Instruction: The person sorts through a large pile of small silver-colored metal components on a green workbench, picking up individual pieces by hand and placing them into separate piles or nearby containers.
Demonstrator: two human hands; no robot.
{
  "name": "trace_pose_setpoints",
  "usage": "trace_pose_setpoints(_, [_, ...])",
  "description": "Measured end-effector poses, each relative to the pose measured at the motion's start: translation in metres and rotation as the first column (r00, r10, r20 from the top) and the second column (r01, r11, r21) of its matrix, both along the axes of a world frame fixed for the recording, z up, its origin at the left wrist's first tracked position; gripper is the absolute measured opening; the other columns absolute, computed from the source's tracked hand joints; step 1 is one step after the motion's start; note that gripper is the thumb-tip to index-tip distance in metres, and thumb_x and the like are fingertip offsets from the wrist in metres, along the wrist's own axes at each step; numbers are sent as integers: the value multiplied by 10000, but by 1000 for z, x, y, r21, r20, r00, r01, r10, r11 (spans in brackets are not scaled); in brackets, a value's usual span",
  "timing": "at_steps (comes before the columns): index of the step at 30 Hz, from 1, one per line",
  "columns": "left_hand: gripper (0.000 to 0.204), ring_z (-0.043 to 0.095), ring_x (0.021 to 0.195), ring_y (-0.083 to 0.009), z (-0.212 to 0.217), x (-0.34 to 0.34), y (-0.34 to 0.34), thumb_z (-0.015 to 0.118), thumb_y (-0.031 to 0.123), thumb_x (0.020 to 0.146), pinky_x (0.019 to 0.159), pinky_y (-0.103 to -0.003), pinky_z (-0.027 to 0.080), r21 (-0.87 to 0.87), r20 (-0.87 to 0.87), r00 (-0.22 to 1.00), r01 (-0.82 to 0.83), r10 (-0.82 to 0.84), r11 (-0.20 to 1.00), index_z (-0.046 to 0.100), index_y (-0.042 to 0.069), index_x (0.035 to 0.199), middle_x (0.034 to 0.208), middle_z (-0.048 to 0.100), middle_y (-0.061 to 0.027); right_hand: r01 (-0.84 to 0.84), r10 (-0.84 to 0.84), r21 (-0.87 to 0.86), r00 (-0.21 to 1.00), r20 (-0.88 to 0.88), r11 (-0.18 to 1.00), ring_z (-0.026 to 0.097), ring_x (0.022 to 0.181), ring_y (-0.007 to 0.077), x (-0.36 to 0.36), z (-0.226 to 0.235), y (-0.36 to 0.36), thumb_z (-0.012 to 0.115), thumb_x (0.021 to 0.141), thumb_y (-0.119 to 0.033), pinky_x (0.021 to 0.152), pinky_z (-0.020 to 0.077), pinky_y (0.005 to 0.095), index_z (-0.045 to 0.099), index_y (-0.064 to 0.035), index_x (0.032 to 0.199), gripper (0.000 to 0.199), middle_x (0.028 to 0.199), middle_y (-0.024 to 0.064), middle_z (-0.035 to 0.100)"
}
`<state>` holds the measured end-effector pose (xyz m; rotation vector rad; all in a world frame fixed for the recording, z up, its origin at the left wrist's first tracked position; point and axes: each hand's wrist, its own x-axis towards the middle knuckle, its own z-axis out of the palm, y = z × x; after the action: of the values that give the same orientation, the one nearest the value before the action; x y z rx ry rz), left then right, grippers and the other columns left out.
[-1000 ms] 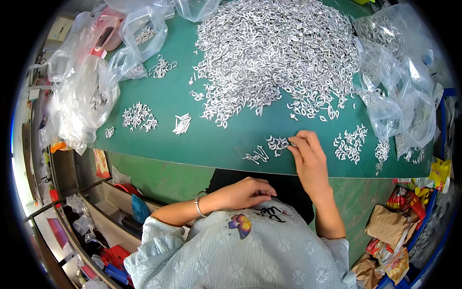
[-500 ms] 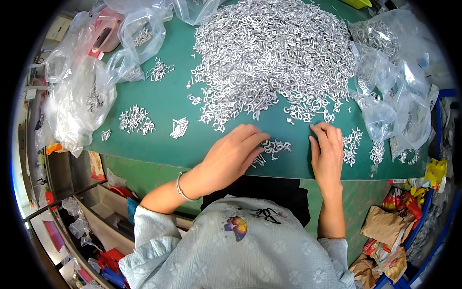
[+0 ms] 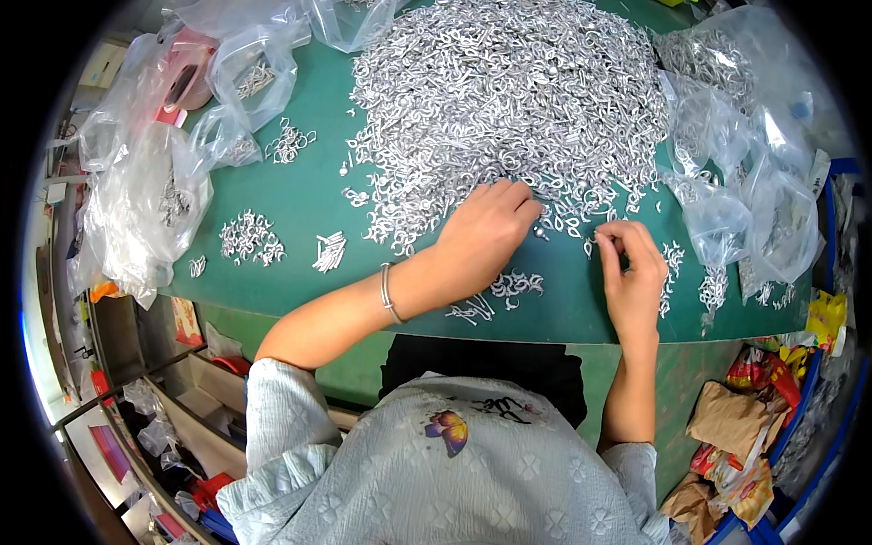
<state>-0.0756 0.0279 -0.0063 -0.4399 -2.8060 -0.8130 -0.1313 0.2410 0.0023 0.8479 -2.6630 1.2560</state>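
A large heap of small silver metal pieces [image 3: 509,100], many curved or ring-shaped, covers the middle of the green table [image 3: 300,209]. My left hand [image 3: 490,227] is at the heap's near edge, fingers curled down and together; whatever they hold is hidden. To its right, my right hand [image 3: 633,272] has thumb and forefinger pinched beside a few loose pieces; I cannot make out what is between them. Below my left hand lie a small pile of curved pieces [image 3: 518,286] and several thin straight pins [image 3: 472,311].
Small sorted piles lie at left: curved pieces [image 3: 251,238], straight rods [image 3: 330,252] and larger hooks [image 3: 290,143]. Clear plastic bags [image 3: 145,200] crowd the left side, more bags [image 3: 713,218] the right. Another small pile [image 3: 670,272] sits beside my right hand.
My left hand has moved from the small near pile up and right to the heap's edge, uncovering the thin pins. My right hand has shifted slightly right, its fingers now pinched.
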Motion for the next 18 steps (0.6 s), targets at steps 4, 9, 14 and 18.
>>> trace_pose_setpoints(4, [231,603,953,-313,1,0,0,656,17,837,808,-409,471,-19,10,1000,-16,17,1000,631,19,1067,1022,625,-115,6,6,-69,986,169,998,535,610,172,8,9,1,693,823,56,577,450,301,645,23,927,119,810,95,634])
trace_pose_setpoints(9, [264,606,954,-315,14,5,2,671,17,832,827,-408,472,66,-6,999,-48,49,997,628,29,1092,1023,628,-119,-131,126,45,987,101,990,588,728,258,22,7,-4,715,796,27,711,463,345,665,-12,864,93,813,100,648])
trace_pose_setpoints(14, [331,589,1008,-325,20,21,3,638,8,817,853,-408,466,108,59,997,50,-56,993,621,16,1147,1087,606,-135,5,-4,-17,999,40,1000,600,805,308,12,11,4,699,813,9,762,461,392,665,-4,915,107,858,118,653])
trace_pose_setpoints(18, [374,535,1149,-307,18,23,22,606,59,805,898,-393,436,-45,43,954,298,-296,954,613,-24,1169,1236,556,-146,45,-32,78,986,-163,996,584,875,298,-5,3,-3,695,820,-8,777,442,388,664,-13,929,114,928,105,634])
